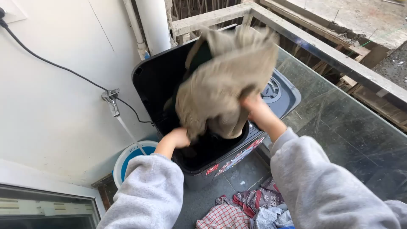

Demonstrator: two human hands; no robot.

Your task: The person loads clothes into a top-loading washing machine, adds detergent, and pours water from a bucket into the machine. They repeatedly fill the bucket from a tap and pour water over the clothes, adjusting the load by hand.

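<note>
A crumpled beige garment [224, 80] hangs above the open drum of a dark grey top-loading washing machine [199, 167]. My right hand [256, 111] grips the garment's lower right edge. Near the drum's front rim, my left hand [176, 139] holds its lower left part. The machine's lid [159, 76] stands raised behind the cloth. Both my arms wear light grey sleeves.
A wall tap [111, 98] runs water into a blue and white bucket [131, 157] left of the machine. Several clothes [248, 208] lie heaped on the floor in front. A glass balcony panel [347, 127] with a metal rail stands on the right; white pipes [152, 23] behind.
</note>
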